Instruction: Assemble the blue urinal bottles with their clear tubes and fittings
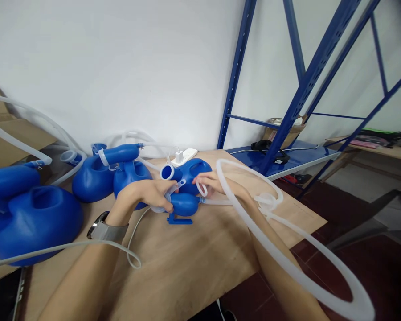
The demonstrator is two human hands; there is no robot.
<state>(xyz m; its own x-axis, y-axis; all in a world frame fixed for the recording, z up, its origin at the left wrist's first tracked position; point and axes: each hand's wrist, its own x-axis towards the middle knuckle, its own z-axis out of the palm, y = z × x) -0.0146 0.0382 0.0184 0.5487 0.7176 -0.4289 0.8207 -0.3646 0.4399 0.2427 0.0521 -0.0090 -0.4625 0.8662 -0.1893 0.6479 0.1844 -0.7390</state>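
Both hands work on a small blue plastic bulb-shaped vessel with a round open spout (183, 196), which lies near the far edge of the pale wooden surface (200, 254), roughly at its middle. The left hand (153, 194), with a grey wristwatch (105, 229) on its wrist, is closed around the near side of the vessel, fingers curled over a clear fitting there. The right hand (210, 183) rests on the vessel's far side, fingertips pinching a small white ring of the translucent white flexible hose (287, 263), which loops wide over the right forearm and off the right edge of the surface. The step in hand looks like joining the hose end to the vessel's side nozzle: the tube meets the bulb just beside the right fingers, though I cannot tell whether it is fully seated. The next move likely calls for a steady left-hand hold while the right pushes the hose straight on without kinking the loop. Toward the left edge lie several larger blue plastic jugs with handles (33, 223), their own tubes trailing. A white power adapter block (183, 156) sits at the far edge, and a blue metal shelving rack (287, 120) stands to the right.
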